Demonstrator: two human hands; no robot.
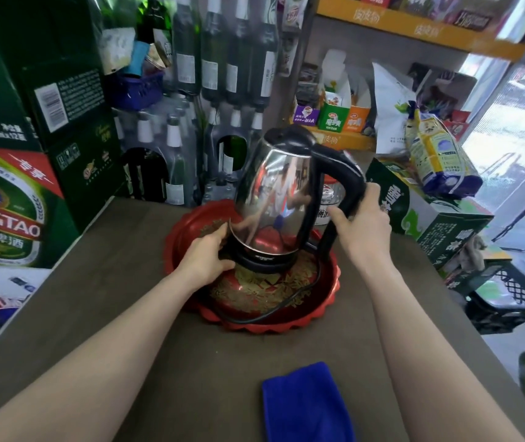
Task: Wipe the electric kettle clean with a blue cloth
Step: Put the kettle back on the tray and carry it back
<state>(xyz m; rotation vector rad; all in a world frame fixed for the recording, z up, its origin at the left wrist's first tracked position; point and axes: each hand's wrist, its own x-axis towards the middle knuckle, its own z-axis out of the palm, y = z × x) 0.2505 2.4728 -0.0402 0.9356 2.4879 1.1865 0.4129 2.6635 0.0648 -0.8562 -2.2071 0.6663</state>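
Right hand (361,226) grips kettle (278,193) handle, kettle tilted over red tray (318,317). Left hand (205,258) curls round black base (254,261). Blue cloth (305,405) lies on table (111,314), near edge, untouched.

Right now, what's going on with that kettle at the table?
A person holds the electric kettle tilted over the red tray: the right hand grips its handle, the left hand grips the black base underneath. The power cord trails across the tray. The blue cloth lies untouched on the table nearer the person, so wiping has not started.
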